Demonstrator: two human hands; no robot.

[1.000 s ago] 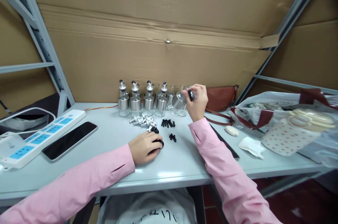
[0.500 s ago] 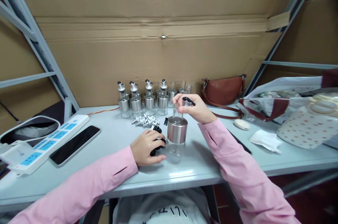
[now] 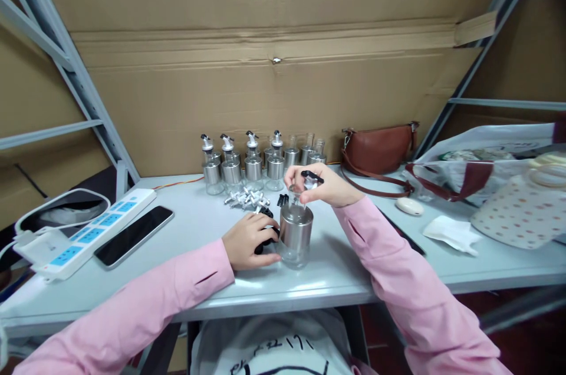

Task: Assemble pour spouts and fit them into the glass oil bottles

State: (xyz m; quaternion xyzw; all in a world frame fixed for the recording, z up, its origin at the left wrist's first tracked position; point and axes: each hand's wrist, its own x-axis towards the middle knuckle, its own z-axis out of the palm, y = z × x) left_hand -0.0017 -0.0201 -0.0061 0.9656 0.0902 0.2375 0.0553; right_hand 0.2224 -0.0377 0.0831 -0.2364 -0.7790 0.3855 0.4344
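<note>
A glass bottle with a metal band (image 3: 296,227) stands close to the table's front edge. My right hand (image 3: 321,184) is closed around its neck from above, and a small pour spout with a black tip (image 3: 312,177) shows between the same fingers. My left hand (image 3: 251,241) lies on the table just left of the bottle, thumb stretched out and fingers apart. Beneath its fingers are black rings (image 3: 265,237), partly covered. Behind them lies a pile of silvery-white spout parts (image 3: 244,198), with small black tubes (image 3: 283,200) to its right.
Several bottles with spouts (image 3: 253,167) line the cardboard back, with spoutless bottles (image 3: 292,154) to their right. A power strip (image 3: 92,233) and phone (image 3: 135,236) lie left. To the right are a brown bag (image 3: 375,151), white earbud case (image 3: 409,206), tissue (image 3: 451,234) and plastic bag (image 3: 477,157).
My right hand has brought the bottle from the back row to the front, beside my left hand, with the spout still in its fingers. My left hand has stayed over the black rings.
</note>
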